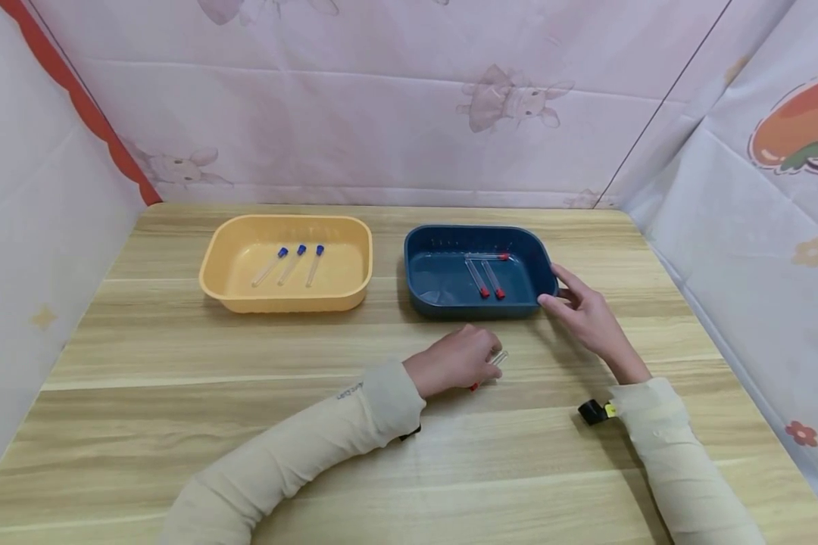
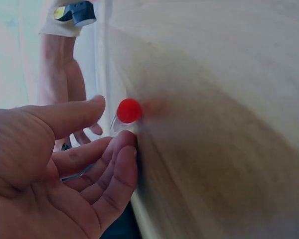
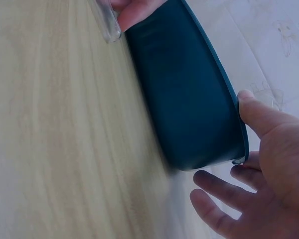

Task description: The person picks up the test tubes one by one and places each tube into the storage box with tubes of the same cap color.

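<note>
In the head view my left hand [image 1: 458, 359] reaches down over a clear test tube with a red cap [image 1: 475, 386] in front of the blue basin. The left wrist view shows the tube's red cap [image 2: 129, 110] between the thumb and the bent fingers; a gap shows between the thumb tip and the tube. My right hand [image 1: 589, 322] holds the dark blue basin [image 1: 480, 310] by its right front corner. In the right wrist view its thumb [image 3: 261, 112] presses the rim, with the lower fingers spread free. Three red-capped tubes [image 1: 494, 280] lie inside that basin.
A yellow basin [image 1: 286, 304] stands left of the blue one, with three blue-capped tubes [image 1: 291, 265] inside. Both are on a wood-grain table [image 1: 198, 393]. Printed cloth walls [image 1: 382, 136] rise behind and at both sides.
</note>
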A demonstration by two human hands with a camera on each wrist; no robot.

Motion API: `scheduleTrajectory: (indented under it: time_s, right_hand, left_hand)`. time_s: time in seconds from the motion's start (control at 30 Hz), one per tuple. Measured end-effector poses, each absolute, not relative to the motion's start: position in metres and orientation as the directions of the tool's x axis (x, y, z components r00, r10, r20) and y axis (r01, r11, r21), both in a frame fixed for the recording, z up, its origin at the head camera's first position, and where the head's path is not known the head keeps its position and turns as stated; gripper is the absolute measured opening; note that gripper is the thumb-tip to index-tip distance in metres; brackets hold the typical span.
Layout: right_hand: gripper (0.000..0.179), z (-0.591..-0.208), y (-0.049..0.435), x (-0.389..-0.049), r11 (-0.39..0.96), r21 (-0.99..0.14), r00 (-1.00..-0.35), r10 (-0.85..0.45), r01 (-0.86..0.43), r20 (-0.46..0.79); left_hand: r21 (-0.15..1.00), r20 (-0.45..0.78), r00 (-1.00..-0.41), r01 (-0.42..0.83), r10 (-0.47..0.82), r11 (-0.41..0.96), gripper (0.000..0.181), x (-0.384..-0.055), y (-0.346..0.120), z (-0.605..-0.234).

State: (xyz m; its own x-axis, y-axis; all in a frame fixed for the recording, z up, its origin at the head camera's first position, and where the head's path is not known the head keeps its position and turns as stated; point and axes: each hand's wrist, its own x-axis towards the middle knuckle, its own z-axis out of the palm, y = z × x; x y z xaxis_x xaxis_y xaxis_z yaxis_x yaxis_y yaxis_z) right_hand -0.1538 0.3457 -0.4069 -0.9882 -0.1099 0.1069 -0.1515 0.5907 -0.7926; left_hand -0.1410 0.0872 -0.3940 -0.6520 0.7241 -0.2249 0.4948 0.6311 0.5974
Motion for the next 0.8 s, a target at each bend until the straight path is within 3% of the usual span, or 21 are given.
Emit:
scheduleTrajectory:
  time_s: [0.2, 0.5, 0.8]
  right_hand:
    - [0.065, -0.407, 0.346, -0.155, 0.592, -0.79, -0.987, -0.109, -0.157, 0.115]
    - [0.064, -0.408, 0.347, -0.154, 0.599, -0.782, -0.985, -0.112, -0.172, 0.13]
    - [0.064, -0.408, 0.347, -0.154, 0.597, -0.784, -0.985, -0.114, -0.17, 0.127]
  left_hand:
    - [0.579, -0.178, -0.657, 0.532, 0.733, 0.618, 0.005, -0.139, 0.089, -0.398]
    - [0.529, -0.234, -0.7, 0.49, 0.675, 0.693, 0.029, -0.13, 0.09, -0.393]
    - [0.541, -0.257, -0.735, 0.429, 0.628, 0.723, 0.009, -0.122, 0.086, -0.389]
